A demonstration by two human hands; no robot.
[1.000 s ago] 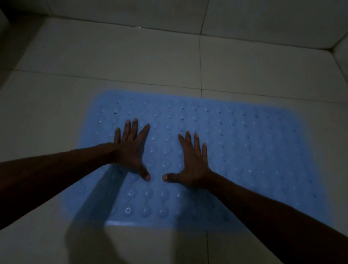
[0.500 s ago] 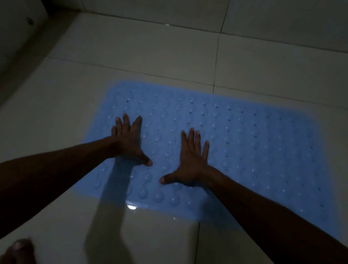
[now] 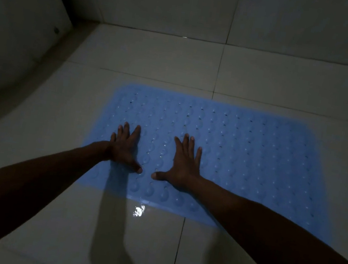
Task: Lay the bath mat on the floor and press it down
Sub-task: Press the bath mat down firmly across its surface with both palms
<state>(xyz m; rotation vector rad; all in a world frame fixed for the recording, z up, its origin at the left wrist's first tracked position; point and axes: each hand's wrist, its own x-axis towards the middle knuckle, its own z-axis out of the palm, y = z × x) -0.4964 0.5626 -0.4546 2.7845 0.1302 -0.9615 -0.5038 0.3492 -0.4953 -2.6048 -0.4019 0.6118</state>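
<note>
1. A curved white fixture [image 3: 5,43] stands at far left, apart from the mat.
2. The left hand [image 3: 124,147] lies flat, fingers straight, pressing the mat's left part.
3. The right hand [image 3: 183,162] presses just beside it, its grip equally wide, holding nothing.
4. The blue bath mat [image 3: 254,162] lies spread on the tiled floor [image 3: 151,246]; it looks soft, floppy and light, best handled by flat palms, and the glossy tiles may be slippery.
</note>
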